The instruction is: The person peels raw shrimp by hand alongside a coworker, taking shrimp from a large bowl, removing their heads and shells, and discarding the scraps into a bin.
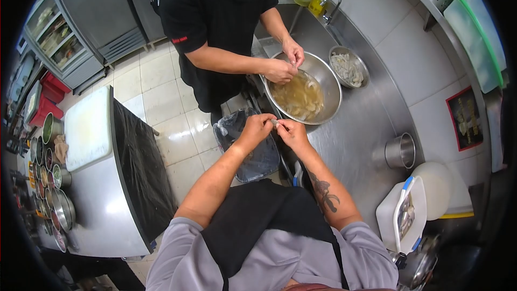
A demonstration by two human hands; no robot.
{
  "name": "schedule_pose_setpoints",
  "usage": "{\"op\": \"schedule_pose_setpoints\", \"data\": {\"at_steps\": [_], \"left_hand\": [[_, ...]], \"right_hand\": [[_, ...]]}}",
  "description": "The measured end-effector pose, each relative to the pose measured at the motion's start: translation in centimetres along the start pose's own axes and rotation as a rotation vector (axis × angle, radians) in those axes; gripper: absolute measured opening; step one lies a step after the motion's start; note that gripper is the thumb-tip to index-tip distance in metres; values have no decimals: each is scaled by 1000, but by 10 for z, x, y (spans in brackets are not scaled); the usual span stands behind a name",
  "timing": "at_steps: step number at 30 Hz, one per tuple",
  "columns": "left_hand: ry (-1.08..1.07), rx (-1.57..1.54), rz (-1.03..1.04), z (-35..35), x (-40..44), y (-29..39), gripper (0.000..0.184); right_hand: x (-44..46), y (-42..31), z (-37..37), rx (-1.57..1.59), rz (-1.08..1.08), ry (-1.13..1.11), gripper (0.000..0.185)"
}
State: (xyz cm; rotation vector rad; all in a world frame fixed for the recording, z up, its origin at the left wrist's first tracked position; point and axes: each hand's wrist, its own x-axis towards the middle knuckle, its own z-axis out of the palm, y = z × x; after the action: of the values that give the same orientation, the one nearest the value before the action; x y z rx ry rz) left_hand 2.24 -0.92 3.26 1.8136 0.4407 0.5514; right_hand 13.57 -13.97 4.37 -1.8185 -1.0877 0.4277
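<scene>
Both hands meet just in front of a large steel bowl (335, 109) that holds cloudy brownish water with pale shrimp (301, 97) in it. Between my fingertips is a small greyish shrimp (275, 123). My left hand (259, 129) pinches it from the left, and my right hand (292, 131) closes on its other side. Below them a bin with a dark plastic liner (250, 156) stands beside the counter. Farther back, a smaller steel bowl (365, 70) contains greyish-white shrimp (347, 69).
Across the bowl, a co-worker in a black shirt (226, 16) holds both hands over the water. A faucet (335, 5) and sink are behind. On the steel counter (344, 145) stand a metal cup (400, 151) and a white tub (388, 213). At left, a white cutting board (89, 129) lies on another table.
</scene>
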Motion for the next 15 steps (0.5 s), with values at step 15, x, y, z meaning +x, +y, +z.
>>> {"op": "schedule_pose_setpoints", "data": {"at_steps": [15], "left_hand": [[-127,-642,-341,4,6,-15,17]], "right_hand": [[3,7,-1,274,223,45,23]]}}
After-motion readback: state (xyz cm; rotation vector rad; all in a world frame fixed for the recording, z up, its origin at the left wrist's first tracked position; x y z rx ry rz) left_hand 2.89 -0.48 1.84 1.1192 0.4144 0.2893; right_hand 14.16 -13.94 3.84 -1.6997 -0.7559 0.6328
